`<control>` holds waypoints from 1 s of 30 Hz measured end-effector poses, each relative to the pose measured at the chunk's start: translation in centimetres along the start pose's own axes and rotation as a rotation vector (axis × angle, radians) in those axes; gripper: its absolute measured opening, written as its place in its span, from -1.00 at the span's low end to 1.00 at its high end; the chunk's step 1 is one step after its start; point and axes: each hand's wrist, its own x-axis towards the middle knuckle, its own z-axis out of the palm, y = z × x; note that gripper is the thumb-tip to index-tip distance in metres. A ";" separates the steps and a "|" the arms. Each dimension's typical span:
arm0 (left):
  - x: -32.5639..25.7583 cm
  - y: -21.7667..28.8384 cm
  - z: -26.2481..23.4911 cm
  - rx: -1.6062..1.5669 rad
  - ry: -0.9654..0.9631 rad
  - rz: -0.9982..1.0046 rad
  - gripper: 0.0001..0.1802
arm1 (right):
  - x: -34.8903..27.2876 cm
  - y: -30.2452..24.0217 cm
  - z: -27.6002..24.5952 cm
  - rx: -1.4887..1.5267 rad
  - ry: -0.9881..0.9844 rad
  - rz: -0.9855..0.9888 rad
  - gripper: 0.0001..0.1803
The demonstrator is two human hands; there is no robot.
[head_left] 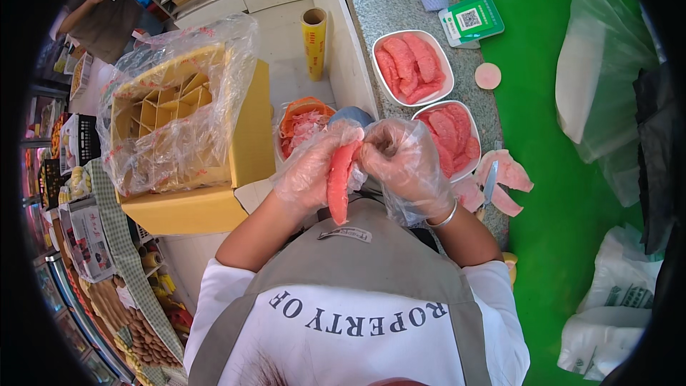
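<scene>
My forearms (268,227) angle inward; my left hand (311,169) grasps a red fruit segment (339,184) off the left edge of the counter (373,1); my right hand (409,166), fingers curled, pinches its upper end.

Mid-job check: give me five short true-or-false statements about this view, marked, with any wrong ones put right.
1. The left hand holds a fruit segment. True.
2. Both hands are bare. False: the left hand and the right hand each wear a clear plastic glove.
3. Two white tubs with fruit pieces in them stand on the speckled counter. True.
4. The knife lies inside one of the tubs. False: the knife lies among pieces of peel, beside the nearer tub.
5. The cardboard box is on the person's right. False: the cardboard box is on the left.
</scene>
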 end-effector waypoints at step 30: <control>0.0 -0.7 0.8 0.057 0.019 0.126 -0.75 | -0.7 -0.8 0.4 -0.158 0.072 -0.169 -0.87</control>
